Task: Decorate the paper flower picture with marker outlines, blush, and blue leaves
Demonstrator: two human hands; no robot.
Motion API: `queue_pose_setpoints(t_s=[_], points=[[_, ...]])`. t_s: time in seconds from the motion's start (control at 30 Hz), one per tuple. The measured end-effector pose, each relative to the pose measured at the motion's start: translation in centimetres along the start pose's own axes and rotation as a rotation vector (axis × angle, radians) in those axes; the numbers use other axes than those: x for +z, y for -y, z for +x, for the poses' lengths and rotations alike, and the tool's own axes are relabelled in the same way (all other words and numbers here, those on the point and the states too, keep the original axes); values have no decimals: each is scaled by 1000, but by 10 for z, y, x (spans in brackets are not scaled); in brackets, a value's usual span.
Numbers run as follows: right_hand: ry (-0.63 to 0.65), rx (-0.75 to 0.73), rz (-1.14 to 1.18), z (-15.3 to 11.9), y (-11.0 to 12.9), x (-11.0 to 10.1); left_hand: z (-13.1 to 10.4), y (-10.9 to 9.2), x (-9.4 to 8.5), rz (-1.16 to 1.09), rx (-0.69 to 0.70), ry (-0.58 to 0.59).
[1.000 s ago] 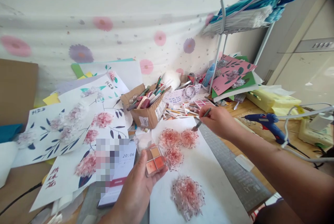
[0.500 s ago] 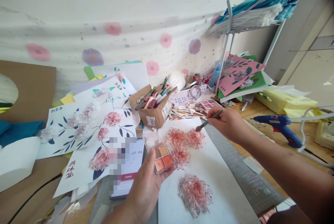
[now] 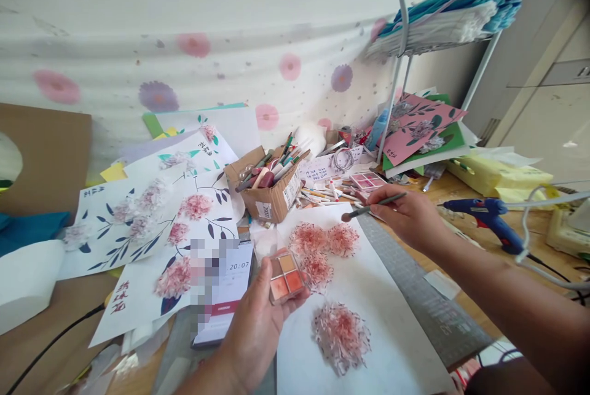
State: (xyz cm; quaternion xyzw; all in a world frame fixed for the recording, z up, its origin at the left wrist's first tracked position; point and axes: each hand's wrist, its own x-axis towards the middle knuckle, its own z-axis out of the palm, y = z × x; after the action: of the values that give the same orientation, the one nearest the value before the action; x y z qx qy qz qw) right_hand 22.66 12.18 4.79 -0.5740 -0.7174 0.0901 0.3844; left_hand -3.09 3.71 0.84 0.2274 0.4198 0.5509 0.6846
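My left hand (image 3: pixel 260 315) grips a small four-pan makeup palette (image 3: pixel 286 276) with tan, brown and orange-red colours facing up. Between the fingers of my right hand (image 3: pixel 405 220) is a makeup brush (image 3: pixel 375 206) with a dark green handle. Its bristle tip hovers just above the upper right pink paper flower (image 3: pixel 342 239). Two more fluffy flowers (image 3: pixel 308 239) adjoin it, and a larger flower (image 3: pixel 341 336) lies nearer to me. All rest on a long white sheet (image 3: pixel 391 327), which lies over a grey cutting mat (image 3: pixel 442 309).
A phone (image 3: pixel 225 290) showing a timer lies left of the sheet, beside finished flower pictures (image 3: pixel 152 223). Behind stands a cardboard box (image 3: pixel 279 198) of pens and brushes. At right are a blue glue gun (image 3: pixel 488 217) with its cable, a yellow tissue pack (image 3: pixel 498 174) and a rack of pipe cleaners (image 3: pixel 452 26).
The brush has lifted off the upper right flower and tilted flatter, with my right hand shifting slightly right. My left hand still keeps the palette in nearly the same place.
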Motion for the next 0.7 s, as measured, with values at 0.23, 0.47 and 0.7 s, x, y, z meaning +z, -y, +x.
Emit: queue_pose_setpoints(t_s=[0.23, 0.47, 0.7], points=[[-25, -25, -27, -7, 2, -2, -2, 1, -1, 37, 17, 22], [-73, -17, -118, -18, -7, -9, -1, 1, -2, 83, 8, 42], [-49, -91, -73, -32, 9, -5, 0, 5, -3, 81, 18, 61]])
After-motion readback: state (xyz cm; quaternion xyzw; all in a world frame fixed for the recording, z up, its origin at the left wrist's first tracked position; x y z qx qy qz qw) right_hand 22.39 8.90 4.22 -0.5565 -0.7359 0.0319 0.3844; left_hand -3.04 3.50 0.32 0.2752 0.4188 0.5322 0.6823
